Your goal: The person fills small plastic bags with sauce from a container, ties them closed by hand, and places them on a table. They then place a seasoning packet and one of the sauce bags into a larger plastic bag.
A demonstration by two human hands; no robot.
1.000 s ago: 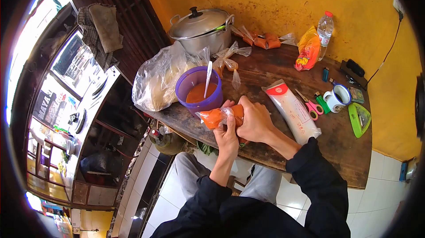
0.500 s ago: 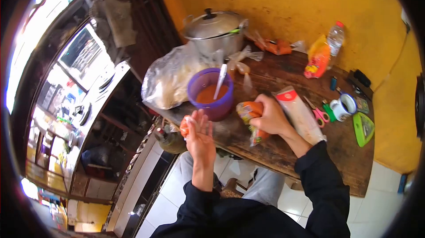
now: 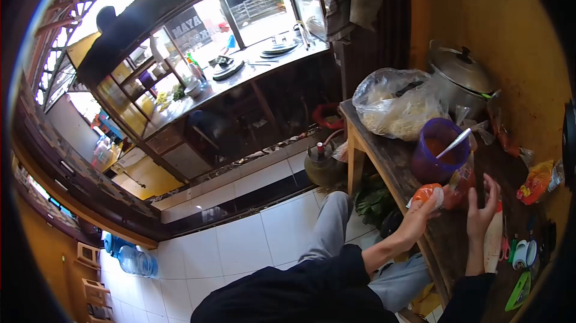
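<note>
My left hand is closed around a small clear plastic bag of orange sauce, above the table's front edge. Beside it, my right hand has its fingers up and apart, with nothing seen in them. Just left of that hand lies a larger orange packet with a printed yellowish part, partly hidden. Behind the hands stands a purple tub of orange sauce, a spoon leaning in it.
On the wooden table are a bag of noodles, a lidded pot, a yellow-orange packet, scissors and a green tool. A gas cylinder stands on the floor. A counter with plates runs along the far side.
The view has swung left, showing more of the counter and floor. My right hand has let go of the larger orange packet and opened. My left hand still holds the small sauce bag.
</note>
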